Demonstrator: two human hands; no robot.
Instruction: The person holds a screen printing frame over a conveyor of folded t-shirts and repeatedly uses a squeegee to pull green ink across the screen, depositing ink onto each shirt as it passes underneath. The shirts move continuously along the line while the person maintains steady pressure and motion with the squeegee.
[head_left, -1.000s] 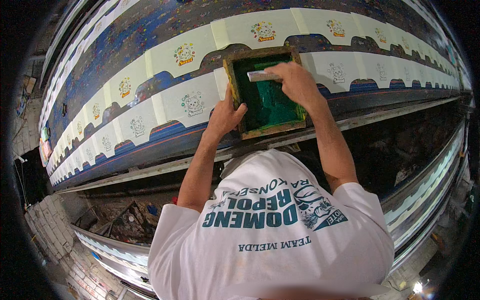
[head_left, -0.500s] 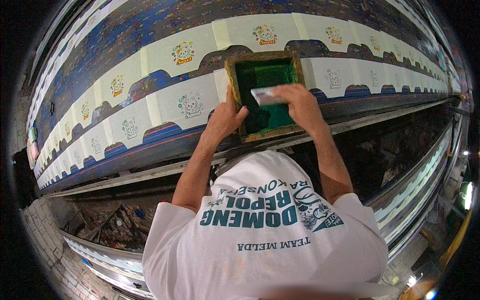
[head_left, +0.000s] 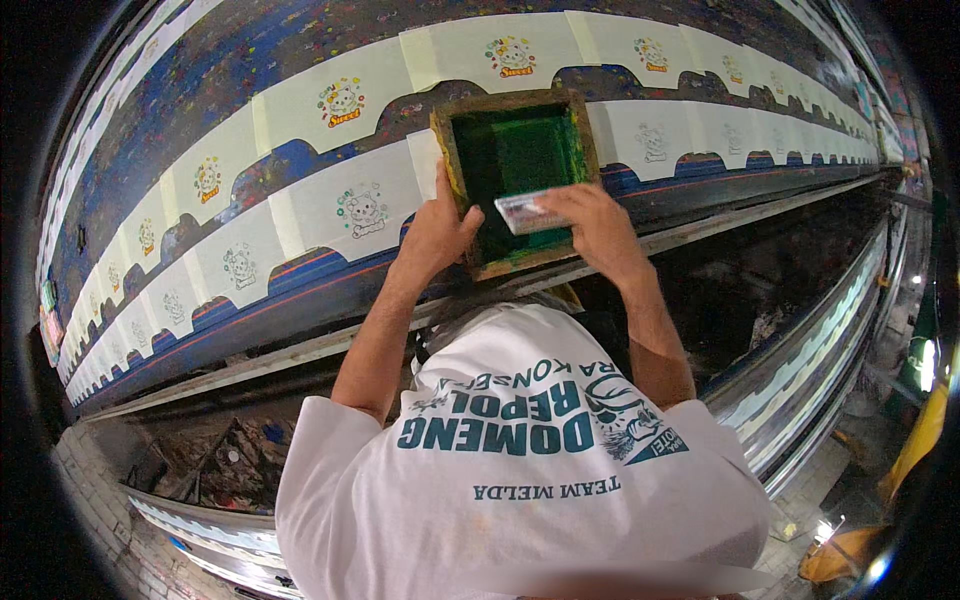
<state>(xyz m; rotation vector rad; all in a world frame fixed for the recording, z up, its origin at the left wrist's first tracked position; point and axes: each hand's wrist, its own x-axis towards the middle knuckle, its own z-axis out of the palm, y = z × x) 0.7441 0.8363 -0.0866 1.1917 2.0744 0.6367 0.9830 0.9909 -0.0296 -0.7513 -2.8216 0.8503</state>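
Note:
A wooden screen-printing frame [head_left: 588, 150] with green ink on its mesh [head_left: 512, 145] lies over the nearer row of pale paper sheets. My left hand [head_left: 436, 235] grips the frame's left side, index finger stretched along the wood and thumb over the inner edge. In my right hand [head_left: 600, 232] is a light-coloured squeegee [head_left: 520, 212], held tilted inside the near half of the frame. Its lower edge is hard to make out against the dark green. Left of the frame, a sheet [head_left: 362, 210] carries a cartoon outline with a few green marks.
Beyond the frame runs a second row of sheets [head_left: 340, 100] with coloured cartoon prints. Both rows lie on a long, paint-spotted dark table [head_left: 330, 50]. A rail [head_left: 300, 358] follows its near edge. More racks of sheets [head_left: 800, 400] stand at the right, by a tiled floor [head_left: 90, 480].
The squeegee and my right hand have moved toward me, to the near part of the frame. My left hand keeps its hold on the frame. The whole view has shifted slightly.

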